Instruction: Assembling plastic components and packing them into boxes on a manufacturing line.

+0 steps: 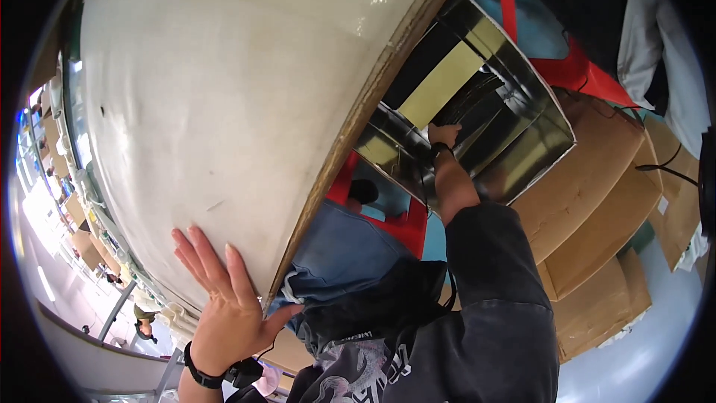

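Note:
My left hand [218, 310] lies with straight fingers on the pale tabletop [224, 112], its thumb over the brown, worn edge. It holds nothing. My right arm reaches down past that edge into an open box [548, 104] with shiny, mirror-like inner walls. Inside it, my right hand [445, 134] has its fingers curled in, beside dark, glossy thin pieces [481, 97]; what it grips, if anything, is too small to make out. A pale yellow panel [442, 86] shows in the box, above the hand.
A red frame or stool [578, 71] stands partly under the shiny box. Open brown cardboard boxes [589, 201] sit to the right, with a black cable [660, 168] near them. Another person's pale trousers and dark clothing [649, 37] show at the upper right.

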The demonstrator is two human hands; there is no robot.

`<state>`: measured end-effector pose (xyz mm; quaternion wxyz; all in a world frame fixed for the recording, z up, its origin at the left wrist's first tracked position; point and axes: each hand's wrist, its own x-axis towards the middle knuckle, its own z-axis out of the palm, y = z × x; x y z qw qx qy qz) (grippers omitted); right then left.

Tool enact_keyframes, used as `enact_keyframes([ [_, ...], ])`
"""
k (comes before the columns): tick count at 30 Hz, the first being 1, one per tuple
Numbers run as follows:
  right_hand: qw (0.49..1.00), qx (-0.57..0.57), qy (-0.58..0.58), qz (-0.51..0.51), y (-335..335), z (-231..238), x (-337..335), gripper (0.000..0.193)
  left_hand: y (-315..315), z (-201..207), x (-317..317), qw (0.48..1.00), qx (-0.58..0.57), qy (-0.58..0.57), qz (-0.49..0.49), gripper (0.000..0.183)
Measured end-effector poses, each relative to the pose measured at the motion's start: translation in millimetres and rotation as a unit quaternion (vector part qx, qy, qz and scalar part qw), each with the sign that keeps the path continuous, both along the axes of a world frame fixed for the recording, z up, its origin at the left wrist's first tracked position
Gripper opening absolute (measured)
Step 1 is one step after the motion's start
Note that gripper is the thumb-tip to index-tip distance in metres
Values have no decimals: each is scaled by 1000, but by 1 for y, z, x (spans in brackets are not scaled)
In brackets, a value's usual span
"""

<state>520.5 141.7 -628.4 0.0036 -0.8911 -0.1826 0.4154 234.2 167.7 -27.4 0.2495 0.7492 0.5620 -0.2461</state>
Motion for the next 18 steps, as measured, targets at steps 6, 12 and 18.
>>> enact_keyframes([
  [6, 992, 104, -71, 29, -10, 64, 40, 70, -3, -1, 8, 1000, 17, 3, 23, 129],
  [12, 941, 154, 299, -28, -5, 210, 122, 46, -10, -1, 12, 991, 106, -40, 67, 116],
  [18, 869, 229, 415, 144, 18, 510, 115, 72, -24, 4, -5, 968, 188, -131, 104, 103],
])
